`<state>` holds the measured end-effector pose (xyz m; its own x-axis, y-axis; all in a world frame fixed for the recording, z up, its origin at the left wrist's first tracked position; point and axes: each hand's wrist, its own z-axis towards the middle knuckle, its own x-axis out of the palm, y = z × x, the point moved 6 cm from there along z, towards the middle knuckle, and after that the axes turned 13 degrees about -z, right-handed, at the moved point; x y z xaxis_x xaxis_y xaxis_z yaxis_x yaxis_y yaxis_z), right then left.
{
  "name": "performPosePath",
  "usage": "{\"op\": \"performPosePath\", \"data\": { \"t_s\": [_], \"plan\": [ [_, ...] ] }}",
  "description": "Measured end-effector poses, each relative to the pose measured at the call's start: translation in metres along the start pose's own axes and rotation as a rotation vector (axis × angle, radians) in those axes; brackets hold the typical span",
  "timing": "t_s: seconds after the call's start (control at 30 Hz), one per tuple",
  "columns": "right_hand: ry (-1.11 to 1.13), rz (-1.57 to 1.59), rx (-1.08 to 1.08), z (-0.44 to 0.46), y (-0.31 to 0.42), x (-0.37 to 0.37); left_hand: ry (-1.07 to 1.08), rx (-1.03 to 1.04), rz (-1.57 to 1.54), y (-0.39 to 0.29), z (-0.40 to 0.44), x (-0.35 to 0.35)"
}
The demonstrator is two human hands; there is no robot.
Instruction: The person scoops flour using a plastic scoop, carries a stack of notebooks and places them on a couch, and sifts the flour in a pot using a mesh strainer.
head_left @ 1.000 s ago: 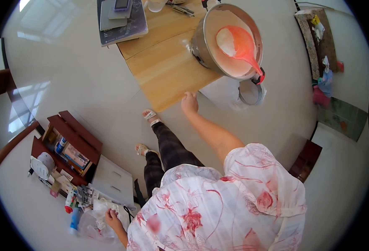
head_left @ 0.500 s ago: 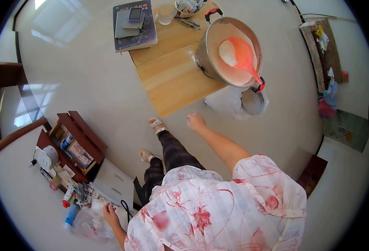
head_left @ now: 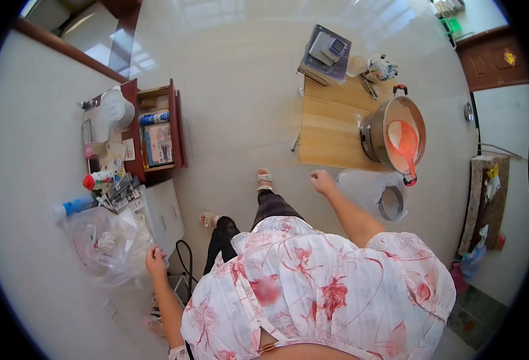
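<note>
My right hand (head_left: 322, 181) hangs over the floor just below the near edge of the wooden table (head_left: 330, 135), its fingers curled and nothing visible in them. My left hand (head_left: 155, 260) is low at the left, fingers curled, close to a clear plastic bag (head_left: 111, 240); what it holds, if anything, is too small to make out. On the right part of the table stands a large steel pot (head_left: 382, 135) with red-trimmed handles. A red ladle (head_left: 405, 144) lies inside it, its handle reaching the near rim.
Books (head_left: 326, 71) with small devices and a pen basket (head_left: 381, 67) occupy the table's far side. A round metal ring (head_left: 391, 203) lies on plastic beside the table. An open drawer (head_left: 157, 129) and a cluttered cabinet stand at left. A low wooden bench (head_left: 484, 198) is at right.
The view has swung left, so the table and pot appear farther right and the drawer is fuller in view. Both of my hands remain curled, with my right hand apart from the table.
</note>
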<state>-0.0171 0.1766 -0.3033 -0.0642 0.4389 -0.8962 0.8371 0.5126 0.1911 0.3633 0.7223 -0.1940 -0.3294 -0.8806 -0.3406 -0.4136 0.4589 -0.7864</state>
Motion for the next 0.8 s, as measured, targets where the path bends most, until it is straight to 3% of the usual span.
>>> {"op": "performPosePath", "data": {
  "t_s": [0.07,0.13,0.47,0.53,0.77,0.8],
  "plan": [
    [0.211,0.256,0.094,0.005,0.031,0.001,-0.065,0.023,-0.067,0.006,-0.01,-0.028],
    [0.241,0.309,0.108,0.005,0.071,0.0,-0.14,0.041,-0.125,0.011,-0.014,-0.063],
    [0.442,0.026,-0.334,-0.031,0.347,0.009,-0.673,0.231,-0.473,0.065,-0.045,-0.254],
    [0.459,0.013,-0.42,-0.033,0.404,0.009,-0.95,0.257,-0.346,0.064,-0.051,-0.28],
    [0.52,-0.065,-0.766,-0.053,0.595,0.009,-0.914,0.097,-0.346,0.034,-0.006,-0.283],
    [0.485,-0.07,-0.912,-0.058,0.625,0.011,-0.89,0.076,-0.294,0.029,-0.003,-0.275]
  ]
}}
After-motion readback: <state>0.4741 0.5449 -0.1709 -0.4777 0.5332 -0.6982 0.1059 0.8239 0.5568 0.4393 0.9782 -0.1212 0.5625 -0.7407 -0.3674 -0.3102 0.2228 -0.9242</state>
